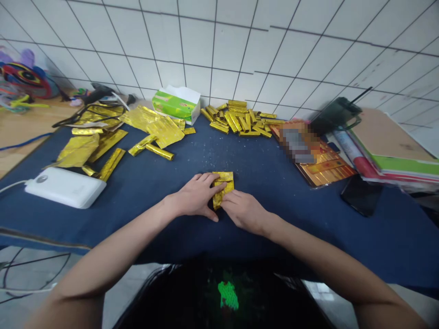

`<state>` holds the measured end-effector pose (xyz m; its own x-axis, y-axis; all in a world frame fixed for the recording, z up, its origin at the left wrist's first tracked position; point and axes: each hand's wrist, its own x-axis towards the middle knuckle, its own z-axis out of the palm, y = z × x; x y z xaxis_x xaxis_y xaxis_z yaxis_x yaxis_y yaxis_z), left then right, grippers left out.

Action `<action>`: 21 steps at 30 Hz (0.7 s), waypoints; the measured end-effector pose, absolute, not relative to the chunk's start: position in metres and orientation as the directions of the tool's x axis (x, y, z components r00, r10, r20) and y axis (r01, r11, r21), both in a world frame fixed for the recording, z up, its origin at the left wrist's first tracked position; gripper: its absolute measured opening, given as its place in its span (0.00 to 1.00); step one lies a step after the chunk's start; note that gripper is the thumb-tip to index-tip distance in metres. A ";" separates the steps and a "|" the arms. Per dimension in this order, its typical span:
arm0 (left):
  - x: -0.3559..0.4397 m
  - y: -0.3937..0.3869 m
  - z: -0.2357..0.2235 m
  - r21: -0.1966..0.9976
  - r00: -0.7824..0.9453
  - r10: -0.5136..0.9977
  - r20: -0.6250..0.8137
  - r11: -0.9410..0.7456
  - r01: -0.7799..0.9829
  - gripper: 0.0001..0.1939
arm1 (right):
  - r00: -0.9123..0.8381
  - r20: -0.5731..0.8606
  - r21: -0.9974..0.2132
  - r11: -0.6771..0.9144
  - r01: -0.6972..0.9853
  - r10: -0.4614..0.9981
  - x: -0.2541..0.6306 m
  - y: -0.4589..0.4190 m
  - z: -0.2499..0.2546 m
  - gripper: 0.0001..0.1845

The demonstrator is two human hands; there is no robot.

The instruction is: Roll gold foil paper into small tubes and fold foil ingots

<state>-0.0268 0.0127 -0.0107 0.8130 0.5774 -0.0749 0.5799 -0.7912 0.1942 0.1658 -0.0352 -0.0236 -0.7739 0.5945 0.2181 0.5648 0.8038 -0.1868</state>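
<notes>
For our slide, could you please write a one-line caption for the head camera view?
The left hand and right hand hold gold foil on blue cloth near gold rolls.

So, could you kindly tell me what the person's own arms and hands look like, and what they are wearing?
The left hand and right hand are bare, with no gloves, rings or watch visible. The forearms are bare too, with no sleeves in view. A dark top with a green print shows below.

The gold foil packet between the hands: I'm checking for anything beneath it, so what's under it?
The gold foil packet rests on the blue table cover; the left hand and right hand overlap its edges. Whatever lies directly beneath it is hidden.
</notes>
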 end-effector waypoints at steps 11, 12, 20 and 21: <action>-0.025 0.012 -0.016 0.241 0.776 0.631 0.015 -0.755 0.609 0.26 | -0.593 -0.191 -0.716 0.302 0.629 0.782 0.162 0.007 -0.002 0.09; -0.026 0.013 -0.017 0.262 0.771 0.636 0.026 -0.749 0.609 0.26 | -0.585 -0.206 -0.730 0.275 0.626 0.784 0.163 0.009 -0.003 0.09; -0.030 0.015 -0.017 0.396 0.761 0.646 0.063 -0.716 0.575 0.13 | -0.583 -0.207 -0.823 0.183 0.538 0.786 0.168 0.017 -0.015 0.08; -0.031 0.015 -0.017 0.400 0.762 0.645 0.064 -0.716 0.572 0.12 | -0.578 -0.210 -0.824 0.175 0.539 0.789 0.168 0.017 -0.015 0.08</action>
